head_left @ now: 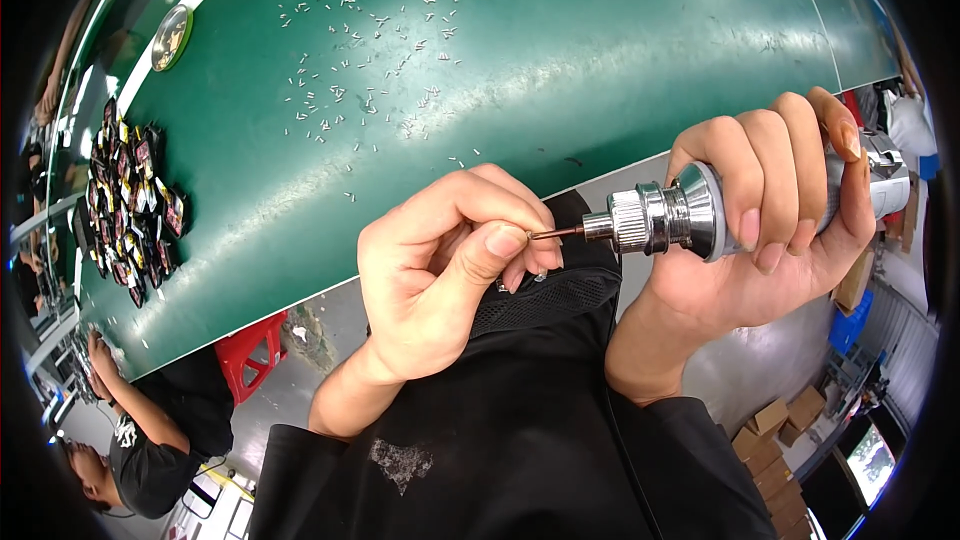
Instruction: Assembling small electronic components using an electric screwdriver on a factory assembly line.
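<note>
Silvery metal, a screwdriver-like power tool [650,219] is held just off the near edge of the green table [600,60]; the right hand [750,265] wraps its barrel, fingers curled, and the left hand [430,270] pinches the thin bit [560,233] near its tip.

My one feed is a wide fisheye worn on the person's head, looking steeply down and slightly forward. Their black short-sleeved fabric top [520,440] fills six o'clock, close to the lens; the silver cylindrical metal tool [702,210] shows large toward three. The glossy green table [570,50] sweeps from eight through twelve to two o'clock, its edges bowing outward.
</note>
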{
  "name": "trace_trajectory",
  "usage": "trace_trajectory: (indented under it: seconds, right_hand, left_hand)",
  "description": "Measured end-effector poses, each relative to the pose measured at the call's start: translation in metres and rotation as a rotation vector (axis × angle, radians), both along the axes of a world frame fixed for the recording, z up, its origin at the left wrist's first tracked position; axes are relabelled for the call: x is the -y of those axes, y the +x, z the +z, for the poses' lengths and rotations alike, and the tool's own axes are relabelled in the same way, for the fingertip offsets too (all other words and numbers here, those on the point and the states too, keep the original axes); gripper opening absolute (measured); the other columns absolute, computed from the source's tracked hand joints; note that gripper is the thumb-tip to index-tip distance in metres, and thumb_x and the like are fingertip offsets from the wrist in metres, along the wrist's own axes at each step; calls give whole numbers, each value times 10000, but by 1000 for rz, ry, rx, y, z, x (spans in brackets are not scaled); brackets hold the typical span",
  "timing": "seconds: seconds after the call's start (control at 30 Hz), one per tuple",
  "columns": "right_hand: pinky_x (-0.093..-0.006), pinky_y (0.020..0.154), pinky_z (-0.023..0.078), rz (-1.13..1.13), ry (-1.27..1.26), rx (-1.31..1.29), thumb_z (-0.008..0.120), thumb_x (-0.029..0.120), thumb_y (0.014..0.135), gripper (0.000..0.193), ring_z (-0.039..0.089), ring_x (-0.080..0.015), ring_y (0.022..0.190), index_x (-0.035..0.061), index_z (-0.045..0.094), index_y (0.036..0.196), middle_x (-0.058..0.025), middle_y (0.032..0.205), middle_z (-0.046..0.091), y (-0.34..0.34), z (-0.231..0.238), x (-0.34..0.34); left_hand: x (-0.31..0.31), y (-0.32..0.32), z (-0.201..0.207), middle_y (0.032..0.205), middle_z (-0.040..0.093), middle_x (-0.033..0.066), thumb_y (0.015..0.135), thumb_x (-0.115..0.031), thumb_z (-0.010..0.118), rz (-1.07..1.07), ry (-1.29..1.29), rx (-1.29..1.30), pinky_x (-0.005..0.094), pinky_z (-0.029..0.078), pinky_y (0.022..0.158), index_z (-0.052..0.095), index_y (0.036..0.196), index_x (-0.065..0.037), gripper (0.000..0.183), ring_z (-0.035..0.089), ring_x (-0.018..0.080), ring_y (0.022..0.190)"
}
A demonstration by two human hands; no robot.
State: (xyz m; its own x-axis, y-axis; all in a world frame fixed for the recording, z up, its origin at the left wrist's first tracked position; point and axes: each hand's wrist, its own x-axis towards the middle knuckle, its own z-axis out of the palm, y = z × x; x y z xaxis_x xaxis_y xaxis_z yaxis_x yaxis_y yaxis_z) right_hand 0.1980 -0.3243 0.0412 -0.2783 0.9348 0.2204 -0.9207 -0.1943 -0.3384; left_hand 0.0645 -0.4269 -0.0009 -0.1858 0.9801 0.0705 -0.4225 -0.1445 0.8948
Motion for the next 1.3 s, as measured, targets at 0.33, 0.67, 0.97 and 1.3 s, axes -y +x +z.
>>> trace_trajectory:
  seconds: [0.33, 0.67, 0.97, 1.3]
  right_hand:
    - [-249, 472, 387, 10, -1, 7, 498, 153, 884, 138, 412, -85, 392, 22, 488, 925, 25, 529, 417, 1, -2, -1]
    - [-243, 480, 387, -21, 102, 116, 525, 174, 874, 170, 414, -82, 403, 24, 492, 946, 23, 545, 435, 3, 0, 2]
    - [-258, 496, 387, 46, 226, 193, 469, 169, 906, 171, 403, -90, 434, 13, 481, 977, 8, 567, 410, 10, -6, -6]
    - [-253, 488, 371, 30, 107, 175, 461, 156, 910, 157, 387, -80, 432, 10, 486, 965, 18, 564, 397, 10, -7, -5]
  left_hand:
    - [1, 0, -3, 796, 582, 142, 930, -77, 546, 10, 1, -6, 221, 426, 515, 570, 871, 72, 162, 541, 133, 641]
    - [-2, 5, 1, 731, 613, 137, 751, 129, 619, 243, 58, -508, 262, 443, 538, 611, 807, 71, 81, 553, 173, 599]
    - [-14, -1, -11, 697, 574, 120, 641, 108, 678, 340, 374, -965, 308, 428, 509, 590, 775, 45, 173, 532, 244, 574]
    - [-14, -1, -8, 710, 606, 161, 749, 93, 631, 197, 368, -855, 318, 456, 567, 582, 825, 77, 92, 567, 238, 602]
